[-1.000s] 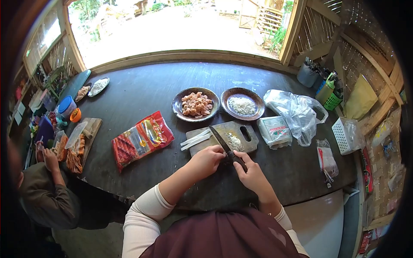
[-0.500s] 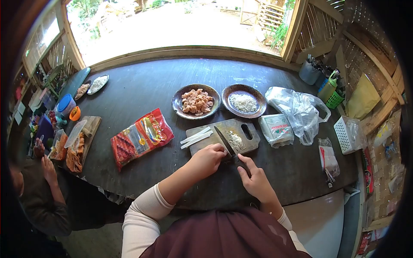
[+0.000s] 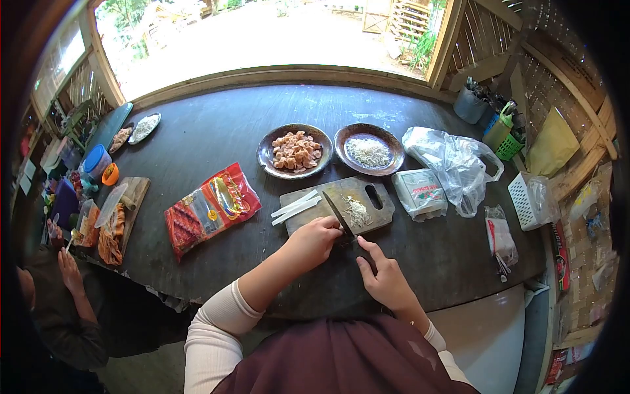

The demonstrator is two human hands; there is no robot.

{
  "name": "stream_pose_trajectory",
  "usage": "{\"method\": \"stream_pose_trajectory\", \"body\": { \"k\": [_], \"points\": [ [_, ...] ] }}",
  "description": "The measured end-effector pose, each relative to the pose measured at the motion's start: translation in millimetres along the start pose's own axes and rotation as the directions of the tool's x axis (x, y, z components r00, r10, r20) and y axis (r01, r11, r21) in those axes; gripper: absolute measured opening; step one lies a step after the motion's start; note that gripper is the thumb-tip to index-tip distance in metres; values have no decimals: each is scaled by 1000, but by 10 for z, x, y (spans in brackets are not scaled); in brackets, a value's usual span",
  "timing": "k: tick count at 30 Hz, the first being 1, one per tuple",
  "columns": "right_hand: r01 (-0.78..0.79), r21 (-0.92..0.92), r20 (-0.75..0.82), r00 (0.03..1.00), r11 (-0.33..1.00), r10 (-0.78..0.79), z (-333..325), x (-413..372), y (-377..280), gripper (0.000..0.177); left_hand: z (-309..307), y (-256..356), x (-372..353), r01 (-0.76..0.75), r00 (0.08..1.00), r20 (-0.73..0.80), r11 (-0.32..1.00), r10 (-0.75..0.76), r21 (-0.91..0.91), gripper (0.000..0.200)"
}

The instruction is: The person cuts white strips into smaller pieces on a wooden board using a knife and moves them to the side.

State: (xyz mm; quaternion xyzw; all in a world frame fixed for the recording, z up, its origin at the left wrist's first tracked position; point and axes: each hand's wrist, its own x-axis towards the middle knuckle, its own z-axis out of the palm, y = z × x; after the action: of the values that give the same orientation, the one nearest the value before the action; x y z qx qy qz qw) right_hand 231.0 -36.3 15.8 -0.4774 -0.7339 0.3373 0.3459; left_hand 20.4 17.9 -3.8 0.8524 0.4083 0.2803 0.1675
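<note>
My right hand (image 3: 384, 277) is wrapped round the handle of a knife (image 3: 336, 213), its dark blade slanting away over the wooden cutting board (image 3: 382, 213). Beside the blade, my left hand (image 3: 314, 240) rests at the board's near edge, fingers curled and pressed together. What those fingertips pinch is hidden from view. Long white strips (image 3: 295, 206) lie on the board's left part. A small heap of pale, finely cut shreds (image 3: 356, 213) sits just right of the blade.
Behind the board stand a bowl of pinkish-brown chunks (image 3: 296, 151) and a plate of pale shreds (image 3: 367, 153). A red food packet (image 3: 213, 210) lies left; a wrapped white pack (image 3: 420, 192) and a plastic bag (image 3: 462, 171) lie right. Another person's hand (image 3: 71, 272) is at far left.
My right hand has closed more around the knife handle, its forefinger less stretched out. The view has shifted slightly. The strips and shreds look much the same.
</note>
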Motion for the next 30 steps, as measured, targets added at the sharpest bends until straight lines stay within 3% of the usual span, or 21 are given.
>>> {"method": "stream_pose_trajectory", "body": {
  "k": [4,14,16,19,25,30],
  "points": [
    [-109,14,47,993,994,109,-64,36,-105,38,1,-1,-2,-1,1000,2,1000,1,-6,23],
    [-105,-59,57,993,993,108,-44,102,-107,39,4,-3,-12,12,1000,8,1000,-12,8,23],
    [-8,-96,36,999,995,11,7,159,-32,39,21,1,-5,-2,1000,20,1000,2,1,23],
    [-115,-163,101,986,980,132,-27,188,-151,40,27,-27,-8,-14,1000,-6,1000,14,11,23],
    [-46,-122,63,997,991,54,-82,-13,-89,41,-8,9,0,18,1000,1,999,-18,-27,23],
    [-120,-125,76,989,985,130,-65,76,-126,40,12,-31,-10,-40,999,5,999,40,24,23]
  ]
}}
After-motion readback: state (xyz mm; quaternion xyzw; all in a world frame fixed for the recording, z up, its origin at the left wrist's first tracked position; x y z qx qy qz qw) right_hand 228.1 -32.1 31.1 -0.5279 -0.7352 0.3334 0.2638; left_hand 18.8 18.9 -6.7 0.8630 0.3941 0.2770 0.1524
